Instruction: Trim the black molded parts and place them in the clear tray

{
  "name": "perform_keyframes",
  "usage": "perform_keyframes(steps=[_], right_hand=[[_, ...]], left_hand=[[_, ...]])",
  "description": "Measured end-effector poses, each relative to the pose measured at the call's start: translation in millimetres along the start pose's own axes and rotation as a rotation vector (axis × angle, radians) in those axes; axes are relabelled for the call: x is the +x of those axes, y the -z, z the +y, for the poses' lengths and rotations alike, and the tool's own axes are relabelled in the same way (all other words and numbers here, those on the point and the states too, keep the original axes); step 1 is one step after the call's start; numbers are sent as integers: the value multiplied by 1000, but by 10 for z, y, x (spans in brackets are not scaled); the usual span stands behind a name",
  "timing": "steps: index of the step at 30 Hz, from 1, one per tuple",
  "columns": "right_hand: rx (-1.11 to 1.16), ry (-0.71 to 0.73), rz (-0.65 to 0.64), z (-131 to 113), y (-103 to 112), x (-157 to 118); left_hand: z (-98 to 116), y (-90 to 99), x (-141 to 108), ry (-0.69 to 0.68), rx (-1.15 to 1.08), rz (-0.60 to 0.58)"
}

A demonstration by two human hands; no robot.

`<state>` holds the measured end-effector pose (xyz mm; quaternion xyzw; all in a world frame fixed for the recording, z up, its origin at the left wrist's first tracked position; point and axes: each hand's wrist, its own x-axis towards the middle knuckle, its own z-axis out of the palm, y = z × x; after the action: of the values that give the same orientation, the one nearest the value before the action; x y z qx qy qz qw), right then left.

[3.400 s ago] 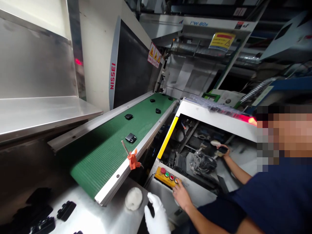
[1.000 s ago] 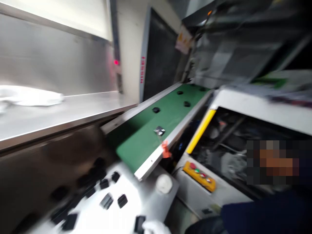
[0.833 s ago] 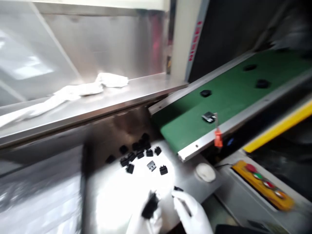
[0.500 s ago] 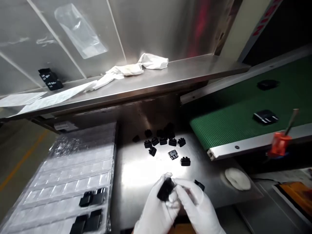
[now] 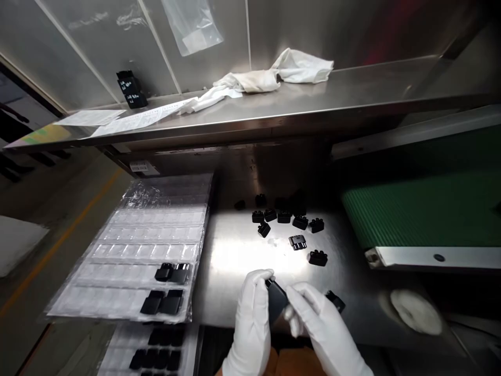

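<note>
Both my hands wear white gloves and meet low over the steel table [image 5: 235, 261]. My left hand [image 5: 252, 313] and my right hand [image 5: 317, 324] together grip one black plastic part [image 5: 276, 300] between their fingertips. Another black part [image 5: 335, 300] lies just right of my right hand. Several loose black parts [image 5: 287, 222] are scattered on the table beyond my hands. To the left lies a clear blister tray [image 5: 148, 250] with a few black parts [image 5: 172, 273] seated in its pockets.
A green conveyor belt [image 5: 422, 214] ends at the right above the table. A steel shelf [image 5: 274, 112] carries a white cloth [image 5: 274, 75], papers [image 5: 129, 120] and a black item [image 5: 131, 90]. A white round pad [image 5: 415, 310] lies at right. More filled trays [image 5: 156, 350] sit below.
The view swung left and down from the conveyor and a co-worker at a control panel to the table. My two hands came together on a black part and keep turning it.
</note>
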<state>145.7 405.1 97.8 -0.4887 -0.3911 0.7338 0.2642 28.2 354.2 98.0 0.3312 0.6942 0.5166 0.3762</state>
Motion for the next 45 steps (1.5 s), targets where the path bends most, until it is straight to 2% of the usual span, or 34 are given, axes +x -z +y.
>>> perform_keyframes(steps=[3, 6, 11, 15, 18, 21, 23, 24, 25, 27, 29, 31, 33, 36, 41, 45], right_hand=[[14, -76, -95, 0, -6, 4], [45, -158, -167, 6, -17, 3], [172, -302, -225, 75, -29, 19], [181, -293, -276, 169, 3, 27], [99, -281, -277, 206, 1, -11], [-39, -245, -195, 232, -48, -98], [-163, -101, -113, 257, -90, -160], [-253, 41, -75, 268, -110, -183], [-364, 232, -57, 275, -131, -199], [-611, 713, -68, 270, -181, -209], [-833, 1148, -81, 239, -261, -200], [-1001, 1397, -25, 205, -382, -192], [-1117, 1485, 68, 195, -529, -198], [-1196, 1531, 108, 243, -742, -229], [-1186, 1520, 60, 360, -998, -227], [-1081, 1478, -21, 438, -1112, -154]], left_hand=[[-53, 2, -69, -72, 60, 41], [-96, 19, -136, -60, 52, 48], [-79, 49, -228, 120, -54, 28], [-71, 38, -323, 213, -121, 68], [-93, 40, -405, 155, -76, 96], [-97, 73, -447, 63, -10, 90], [-76, 121, -442, 94, -37, 61], [-62, 156, -432, 130, -87, 38], [-47, 200, -419, 168, -163, 3], [-25, 318, -389, 220, -325, -105], [-20, 468, -364, 225, -429, -233], [-37, 632, -352, 194, -479, -307], [-71, 789, -355, 178, -533, -326], [-136, 988, -373, 197, -619, -341], [-179, 1236, -384, 227, -675, -355], [-167, 1378, -371, 278, -748, -270]])
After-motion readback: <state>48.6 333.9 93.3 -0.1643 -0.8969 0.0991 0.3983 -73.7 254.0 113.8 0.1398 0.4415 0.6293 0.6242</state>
